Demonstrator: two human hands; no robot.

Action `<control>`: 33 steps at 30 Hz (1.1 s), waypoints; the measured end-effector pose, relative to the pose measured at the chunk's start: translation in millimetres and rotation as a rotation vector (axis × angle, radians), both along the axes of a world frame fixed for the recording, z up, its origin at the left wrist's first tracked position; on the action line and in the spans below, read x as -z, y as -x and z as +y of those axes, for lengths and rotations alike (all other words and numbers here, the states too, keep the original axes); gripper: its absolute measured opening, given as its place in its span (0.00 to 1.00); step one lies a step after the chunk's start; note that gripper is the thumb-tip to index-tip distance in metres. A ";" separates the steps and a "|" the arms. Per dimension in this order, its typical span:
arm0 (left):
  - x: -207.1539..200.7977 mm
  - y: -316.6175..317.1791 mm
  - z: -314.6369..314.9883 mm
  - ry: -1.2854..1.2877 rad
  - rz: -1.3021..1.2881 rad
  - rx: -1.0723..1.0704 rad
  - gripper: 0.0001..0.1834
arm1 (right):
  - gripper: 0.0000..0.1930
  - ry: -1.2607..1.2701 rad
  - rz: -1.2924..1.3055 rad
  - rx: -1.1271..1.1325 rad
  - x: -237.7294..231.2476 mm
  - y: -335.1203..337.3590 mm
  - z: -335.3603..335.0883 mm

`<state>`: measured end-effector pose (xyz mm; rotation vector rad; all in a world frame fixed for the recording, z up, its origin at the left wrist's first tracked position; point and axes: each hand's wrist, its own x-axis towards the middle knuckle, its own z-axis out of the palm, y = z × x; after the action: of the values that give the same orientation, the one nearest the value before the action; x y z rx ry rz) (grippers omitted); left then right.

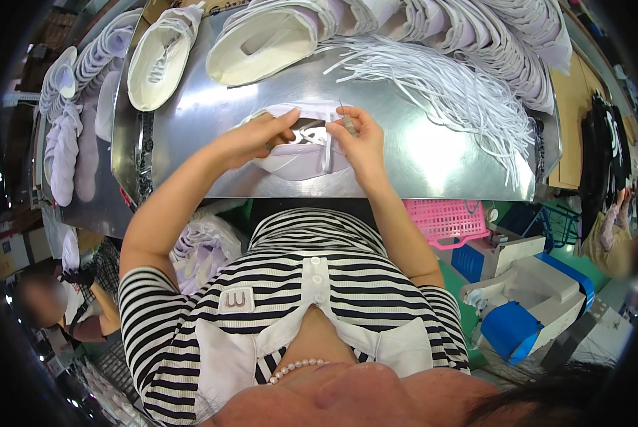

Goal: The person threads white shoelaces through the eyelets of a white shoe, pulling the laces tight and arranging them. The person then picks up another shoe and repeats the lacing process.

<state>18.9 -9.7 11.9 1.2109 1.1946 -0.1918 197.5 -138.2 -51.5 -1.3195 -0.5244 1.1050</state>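
Observation:
A pale lilac and white shoe upper lies on the metal table in front of me, its opening facing up. White lacing shows inside it, and one flat lace end hangs over its near side. My left hand grips the upper at its left part, thumb on top and fingers curled at the opening. At the right part, my right hand is closed on a small hook tool with a thin metal shaft pointing up. The fingertips of that hand also touch the lace, though whether they pinch it I cannot tell.
Loose white laces lie heaped beyond my right hand. Nested shoe uppers line the table's far side, with a laced upper at far left. A pink basket sits below the table's right edge. Other people work at both sides.

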 end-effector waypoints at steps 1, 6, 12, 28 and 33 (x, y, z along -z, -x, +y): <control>2.4 -13.9 -3.7 0.221 -0.169 -0.127 0.23 | 0.18 0.003 -0.033 -0.001 5.1 0.1 2.6; 30.2 -31.6 -18.7 -0.074 -0.337 -0.186 0.19 | 0.23 0.057 -0.287 -0.007 9.4 -3.1 2.3; 36.2 -34.1 -43.3 -0.496 -0.384 -0.244 0.15 | 0.25 0.135 -0.431 -0.075 -2.2 0.8 1.1; 31.7 -24.5 -55.2 -0.594 -0.311 -0.206 0.16 | 0.08 -0.054 -0.991 -0.229 -17.3 -13.5 -9.5; 62.7 2.0 -63.5 -1.268 0.074 0.608 0.16 | 0.18 0.057 -1.092 -0.355 -27.7 2.9 5.0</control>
<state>16.9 -73.2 -50.7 2.6875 0.9318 0.1187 194.5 -133.2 -23.8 -1.8742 -1.5766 0.5752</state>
